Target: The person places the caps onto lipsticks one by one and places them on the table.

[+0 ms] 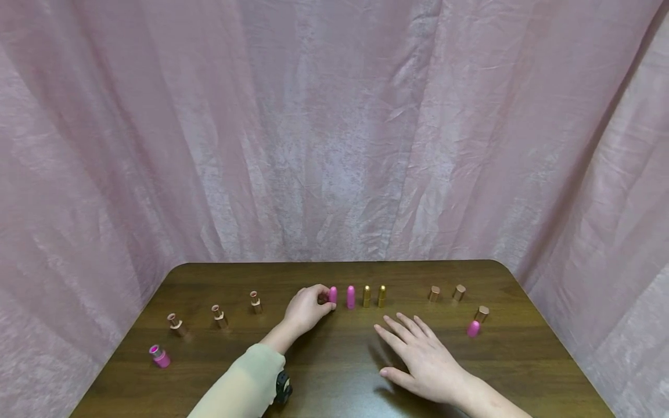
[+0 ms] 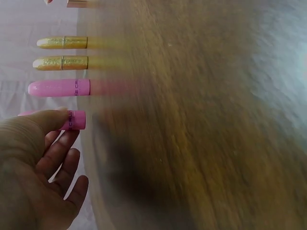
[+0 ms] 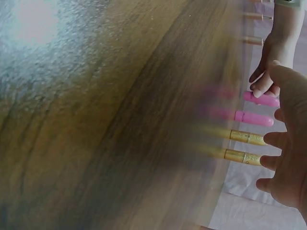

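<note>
My left hand (image 1: 309,307) pinches a pink lipstick tube (image 1: 333,295) between thumb and fingers; the tube stands upright at the left end of a row. Beside it is a second pink lipstick tube (image 1: 351,296), then two slimmer gold lipstick tubes (image 1: 367,296), all closed and upright. In the left wrist view, the thumb covers part of the gripped pink tube (image 2: 74,120), and lettering shows near its base. My right hand (image 1: 425,361) hovers palm down over the table, fingers spread and holding nothing, in front of and to the right of the gold tubes.
At the left stand several uncapped lipsticks: three rose-gold ones (image 1: 219,317) and a pink one (image 1: 161,357). On the right are three rose-gold caps (image 1: 434,294) and a pink cap (image 1: 473,329). Behind the brown wooden table (image 1: 334,371) hangs a pink curtain (image 1: 334,145).
</note>
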### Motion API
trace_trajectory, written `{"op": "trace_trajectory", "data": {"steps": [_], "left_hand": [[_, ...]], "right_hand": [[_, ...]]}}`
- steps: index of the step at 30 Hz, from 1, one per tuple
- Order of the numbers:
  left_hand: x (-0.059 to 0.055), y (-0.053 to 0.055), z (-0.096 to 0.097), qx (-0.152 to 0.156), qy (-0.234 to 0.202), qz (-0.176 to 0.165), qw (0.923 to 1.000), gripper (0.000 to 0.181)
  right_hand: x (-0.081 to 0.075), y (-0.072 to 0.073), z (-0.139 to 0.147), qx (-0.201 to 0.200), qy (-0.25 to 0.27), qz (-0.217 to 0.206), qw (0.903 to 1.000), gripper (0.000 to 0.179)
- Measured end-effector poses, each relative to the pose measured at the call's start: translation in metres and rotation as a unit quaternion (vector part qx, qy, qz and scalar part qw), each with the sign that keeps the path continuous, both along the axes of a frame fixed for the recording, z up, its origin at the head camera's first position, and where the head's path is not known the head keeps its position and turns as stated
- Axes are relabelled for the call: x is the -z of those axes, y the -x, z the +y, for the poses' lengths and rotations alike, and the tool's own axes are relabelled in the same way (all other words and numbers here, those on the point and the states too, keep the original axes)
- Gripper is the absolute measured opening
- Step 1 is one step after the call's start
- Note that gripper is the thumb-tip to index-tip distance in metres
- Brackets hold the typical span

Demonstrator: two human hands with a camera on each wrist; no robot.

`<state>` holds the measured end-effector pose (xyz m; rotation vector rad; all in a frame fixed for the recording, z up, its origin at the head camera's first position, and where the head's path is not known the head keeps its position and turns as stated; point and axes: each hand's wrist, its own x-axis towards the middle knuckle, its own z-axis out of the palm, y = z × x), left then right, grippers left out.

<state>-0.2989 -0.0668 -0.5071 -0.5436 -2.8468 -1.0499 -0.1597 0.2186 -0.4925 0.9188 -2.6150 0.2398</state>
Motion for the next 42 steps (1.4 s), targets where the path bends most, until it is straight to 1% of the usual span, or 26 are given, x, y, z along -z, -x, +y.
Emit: {"op": "trace_trajectory", "data": {"steps": [6, 11, 13, 16, 19, 21, 23, 26, 28, 30, 32, 34, 36, 38, 42], "left_hand": [[0.005, 0.003, 0.004, 0.002, -0.006, -0.012, 0.9999, 0.02], [0.009, 0.002, 0.004, 0.003, -0.011, -0.014, 0.9998, 0.019], [0.009, 0.002, 0.004, 0.005, -0.017, -0.014, 0.9997, 0.022], [0.01, 0.001, 0.002, 0.007, -0.014, -0.011, 0.9998, 0.035], [0.009, 0.0, -0.003, -0.001, 0.003, -0.009, 1.0, 0.057], [0.006, 0.0, -0.007, -0.009, 0.023, 0.0, 0.9997, 0.069], [0.001, -0.002, -0.011, -0.01, 0.039, 0.014, 0.9991, 0.076], [-0.01, -0.006, -0.019, 0.003, 0.071, 0.042, 0.9966, 0.081], [-0.019, -0.01, -0.022, 0.02, 0.103, 0.059, 0.9927, 0.084], [-0.027, -0.015, -0.025, 0.04, 0.14, 0.073, 0.9866, 0.087], [-0.035, -0.021, -0.026, 0.06, 0.178, 0.088, 0.9783, 0.089], [-0.042, -0.028, -0.024, 0.082, 0.205, 0.107, 0.9694, 0.089], [-0.048, -0.037, -0.021, 0.107, 0.221, 0.132, 0.9605, 0.088], [-0.053, -0.047, -0.016, 0.131, 0.23, 0.157, 0.9514, 0.087], [-0.061, -0.065, -0.003, 0.182, 0.252, 0.18, 0.9331, 0.087]], "right_hand": [[0.003, -0.001, 0.003, 0.006, 0.0, 0.002, 1.0, 0.077], [0.007, -0.001, 0.007, 0.009, 0.005, -0.013, 0.9999, 0.078], [0.008, -0.001, 0.007, 0.01, 0.007, -0.018, 0.9998, 0.078], [0.009, -0.001, 0.008, 0.012, 0.002, -0.015, 0.9998, 0.078], [0.009, -0.002, 0.011, 0.018, 0.003, -0.019, 0.9996, 0.078], [0.008, -0.002, 0.015, 0.027, 0.007, -0.027, 0.9992, 0.077], [0.007, -0.002, 0.021, 0.041, 0.009, -0.036, 0.9985, 0.077], [0.005, -0.002, 0.033, 0.064, 0.011, -0.045, 0.9969, 0.075], [0.003, -0.002, 0.042, 0.078, 0.012, -0.045, 0.9959, 0.075], [0.001, -0.002, 0.052, 0.095, 0.015, -0.052, 0.994, 0.074], [-0.001, -0.002, 0.063, 0.109, 0.016, -0.06, 0.9921, 0.073], [-0.003, -0.003, 0.074, 0.126, 0.018, -0.068, 0.9895, 0.072], [-0.005, -0.004, 0.084, 0.141, 0.023, -0.072, 0.9871, 0.072], [-0.008, -0.004, 0.094, 0.152, 0.028, -0.064, 0.9859, 0.071], [-0.011, -0.001, 0.111, 0.173, 0.034, -0.045, 0.9833, 0.068]]}}
